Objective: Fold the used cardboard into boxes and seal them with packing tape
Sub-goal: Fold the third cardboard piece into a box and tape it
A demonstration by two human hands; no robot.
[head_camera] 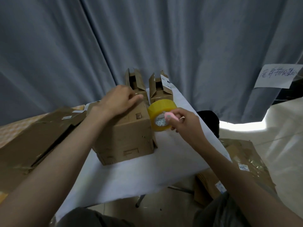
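Head view, looking down: left hand rests on top of the folded box, its fingers curled and pinching at the far top edge, though what they pinch is too small to tell; right hand grips a small pink cutter just beside the tape roll, which sits touching the box's right upper corner; the roll is yellow, translucent and glossy, with a pale core showing at its centre; the box is brown corrugated card, scuffed and creased, closed on top, with a printed code on its upper face and a faint outlined mark low on its front; it stands on a white cloth-covered surface; behind it stand two smaller cartons, the left carton and the right carton, both with flaps raised, their insides dark; the right one bears a white label; flattened cardboard lies to the left, more sheets to the right; grey curtain hangs behind.
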